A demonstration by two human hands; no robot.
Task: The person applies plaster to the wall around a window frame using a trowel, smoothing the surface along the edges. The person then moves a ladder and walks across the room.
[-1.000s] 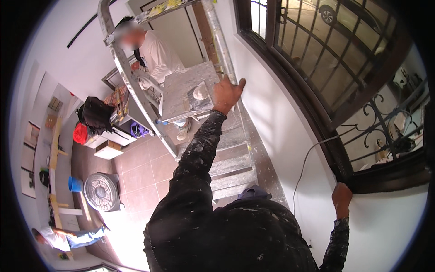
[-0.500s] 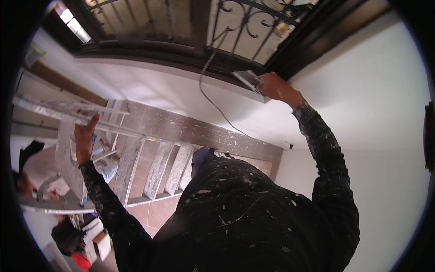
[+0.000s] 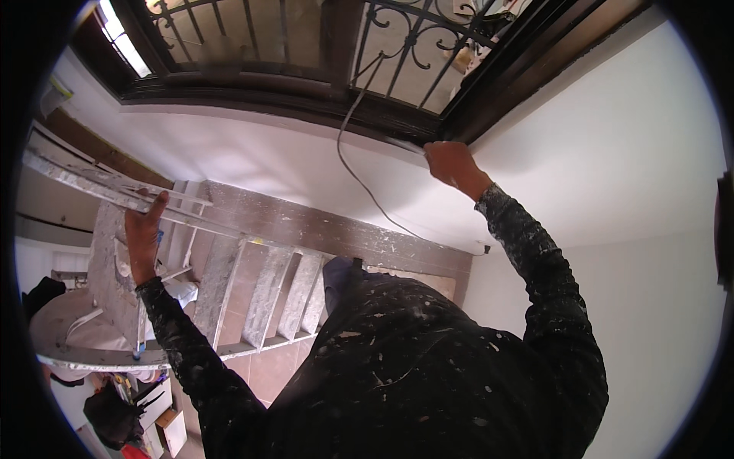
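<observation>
My right hand is closed around a wide flat-bladed plastering trowel. Its blade shows almost edge-on, at the white sill below the dark window frame near the right corner; whether it touches is hard to see. Most of its handle is hidden by my fingers. On the left, my left hand grips the side rail of a paint-spattered metal stepladder, with the fingertips partly behind the rail. White plaster flecks cover both dark sleeves.
A grey cable hangs from the window's iron grille down to the floor. White walls meet at the right. Below, the ladder's broad steps stand over speckled brown tiles. At lower left a person in a light top is beside the ladder.
My right hand has moved slightly left and down, and the trowel has turned from its flat face to nearly edge-on. My left hand stays on the rail. The person at left has shifted.
</observation>
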